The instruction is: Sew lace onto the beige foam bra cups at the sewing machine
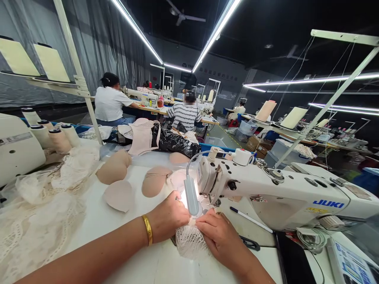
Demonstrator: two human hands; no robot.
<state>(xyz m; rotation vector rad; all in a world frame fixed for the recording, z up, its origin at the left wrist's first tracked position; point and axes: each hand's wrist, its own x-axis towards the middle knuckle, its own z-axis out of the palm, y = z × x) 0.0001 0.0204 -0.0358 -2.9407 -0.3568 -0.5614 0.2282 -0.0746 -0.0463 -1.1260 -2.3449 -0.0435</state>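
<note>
From my end, I have both bare hands at the needle end of the white JUKI sewing machine (pixel 284 197), with the white lace piece (pixel 191 241) between them, its lower part spread toward me on the table (pixel 154 264). The left hand (pixel 170 217) is curled closed on the lace's upper edge. The right hand (pixel 217 232) rests bent fingers on the other side; I cannot tell whether its thumb pinches from below.

What blocks my view most is the grey gooseneck lamp (pixel 192 196), hanging lit just above the fingers and covering part of the sewing spot. Beyond the left hand lie beige foam bra cups (pixel 156 181), and a heap of cream lace (pixel 38 221) fills the table's left side. Right of the hands, a white pen (pixel 251 221) lies against the machine's base, near a black-handled tool (pixel 250 243) partly hidden by the right hand. Behind the cups sits a shiny black plastic bag (pixel 177 142); farther off, a co-worker in a white T-shirt (pixel 111 103) sits at another machine.
</note>
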